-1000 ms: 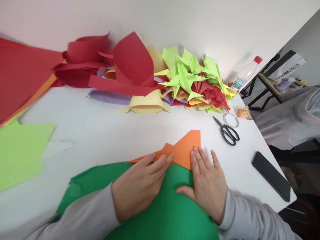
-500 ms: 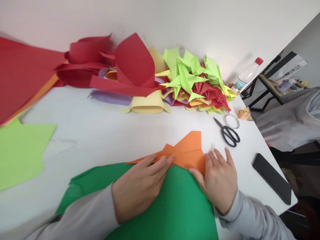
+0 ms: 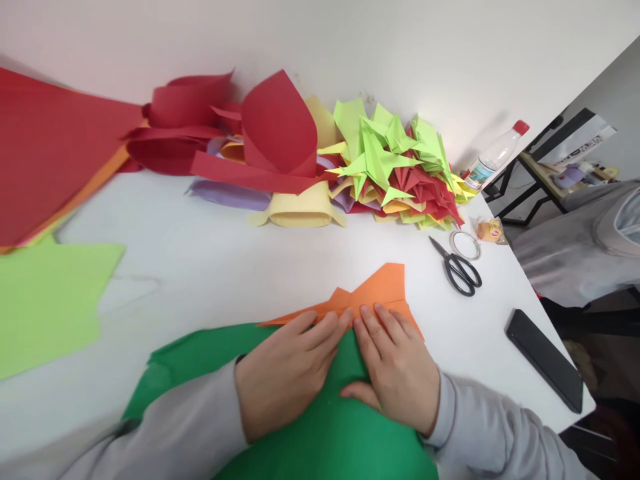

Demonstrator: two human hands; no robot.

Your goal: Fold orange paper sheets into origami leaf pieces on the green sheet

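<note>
A folded piece of orange paper [image 3: 383,287] with a pointed left end and a wide right flap lies along the upper edge of a large green paper sheet [image 3: 320,440]. My left hand [image 3: 287,373] rests on it, fingers stretched out with their tips pressing near its middle, the thumb hidden. Beside it, my right hand [image 3: 395,367] lies flat across the orange flap, fingers extended and thumb spread out over the green sheet. The two hands' fingertips almost meet. Part of the orange paper is covered by both hands.
Scissors [image 3: 461,270], a tape roll [image 3: 465,245], a wrapped snack [image 3: 490,231], a bottle [image 3: 493,160] and a black phone-like slab [image 3: 545,360] sit at right. Folded paper stars [image 3: 377,160] and red paper loops [image 3: 280,127] line the wall. Light green paper [image 3: 50,307] lies left.
My right hand has moved left from the flap's right edge onto the orange paper, next to my left hand. The flap's lower part is now folded or covered. My left hand stays on the paper.
</note>
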